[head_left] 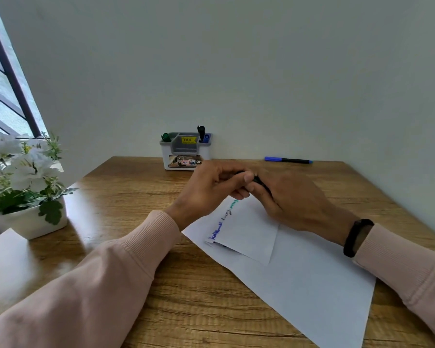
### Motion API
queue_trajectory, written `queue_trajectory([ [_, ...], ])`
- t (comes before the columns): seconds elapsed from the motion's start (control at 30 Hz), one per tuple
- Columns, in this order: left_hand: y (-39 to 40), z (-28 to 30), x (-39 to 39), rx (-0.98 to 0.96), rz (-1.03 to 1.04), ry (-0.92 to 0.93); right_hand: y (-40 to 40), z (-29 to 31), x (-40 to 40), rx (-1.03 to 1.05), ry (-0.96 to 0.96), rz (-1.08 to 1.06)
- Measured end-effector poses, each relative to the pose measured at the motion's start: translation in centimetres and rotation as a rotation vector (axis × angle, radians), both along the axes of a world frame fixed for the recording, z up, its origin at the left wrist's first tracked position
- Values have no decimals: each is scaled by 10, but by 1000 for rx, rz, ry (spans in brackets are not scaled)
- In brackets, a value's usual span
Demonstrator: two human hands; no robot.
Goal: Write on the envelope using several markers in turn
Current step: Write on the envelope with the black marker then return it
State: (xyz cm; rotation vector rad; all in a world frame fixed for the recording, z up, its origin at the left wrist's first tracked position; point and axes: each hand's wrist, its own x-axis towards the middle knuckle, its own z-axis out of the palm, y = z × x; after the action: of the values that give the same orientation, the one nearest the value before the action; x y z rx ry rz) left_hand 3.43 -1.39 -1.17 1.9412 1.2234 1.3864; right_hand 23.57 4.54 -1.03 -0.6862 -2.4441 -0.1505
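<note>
While a black marker [258, 181] is pinched between both hands above the envelope [299, 267], the grip is doubled: the left hand [211, 187] has thumb and fingers curled round one end, and the right hand [286, 199] is wrapped round the barrel. Little of the marker is seen, so whether its cap is being pulled off or pushed on cannot be told. Either way, the step is judged best done with a straight pull or push along the barrel, kept clear of the paper so that no stray mark is left.

The envelope is laid flat on the bench [161, 285], directly under and nearer than the hands. Its long axis is run diagonally, from far left by the hands to near right, with the flap [246, 234] folded over. Blue, dark and green writing [224, 222] is seen along the flap's left edge.

Beyond the envelope, against the wall, a holder [186, 151] with a green, a black and a blue marker is stood. To its right a blue marker [288, 160] is laid crosswise.
</note>
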Motion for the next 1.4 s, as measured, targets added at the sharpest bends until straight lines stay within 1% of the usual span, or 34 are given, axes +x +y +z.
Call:
queue_trajectory([
  [0.07,-1,1,-1,-39,-28,-74,3,-3,1,32,6,-30],
  [0.13,-2,4,-5,-56,-30,-129,6,-4,1,17,17,-73],
  [0.2,-1,6,-8,-75,-18,-169,5,-4,0,34,63,-43],
  [0.23,-1,6,-9,-103,-14,-224,5,-3,0,31,75,-26],
  [0.27,0,6,-8,-147,-18,-319,7,-1,-1,5,75,-23],
  [0.33,2,6,-11,-256,-46,-617,9,0,0,-140,109,-51],
  [0.4,2,7,-19,-345,-61,-922,11,-1,1,-407,223,-6],
  [0.43,2,6,-25,-381,-70,-1025,12,0,2,-553,295,31],
  [0.47,3,5,-30,-418,-60,-1076,13,2,4,-701,376,66],
  [0.5,4,4,-33,-457,-22,-1061,14,4,4,-825,460,86],
  [0.53,6,3,-36,-480,58,-941,13,6,3,-939,542,106],
  [0.57,8,0,-36,-477,182,-705,13,10,3,-1058,632,142],
  [0.6,10,-4,-36,-442,317,-394,12,13,2,-1191,731,205],
  [0.63,11,-6,-33,-377,407,-87,12,16,2,-1321,824,289],
  [0.67,11,-8,-31,-310,431,150,12,18,4,-1437,904,375],
  [0.7,10,-8,-28,-274,402,303,12,19,6,-1508,954,443],
  [0.73,8,-8,-26,-246,363,427,13,19,9,-1532,967,493],
  [0.8,4,-7,-23,-201,277,595,15,17,11,-1462,915,531],
  [0.9,1,-4,-21,-273,186,665,11,15,8,-1292,797,461],
  [1.03,-1,2,-19,-336,86,785,11,11,8,-1198,726,375],
  [1.1,-1,3,-20,-342,69,827,10,7,10,-1171,615,364],
  [1.27,3,0,-24,-368,63,805,11,-6,12,-1035,348,290],
  [1.4,7,-3,-26,-366,64,780,16,-10,4,-931,272,207],
])
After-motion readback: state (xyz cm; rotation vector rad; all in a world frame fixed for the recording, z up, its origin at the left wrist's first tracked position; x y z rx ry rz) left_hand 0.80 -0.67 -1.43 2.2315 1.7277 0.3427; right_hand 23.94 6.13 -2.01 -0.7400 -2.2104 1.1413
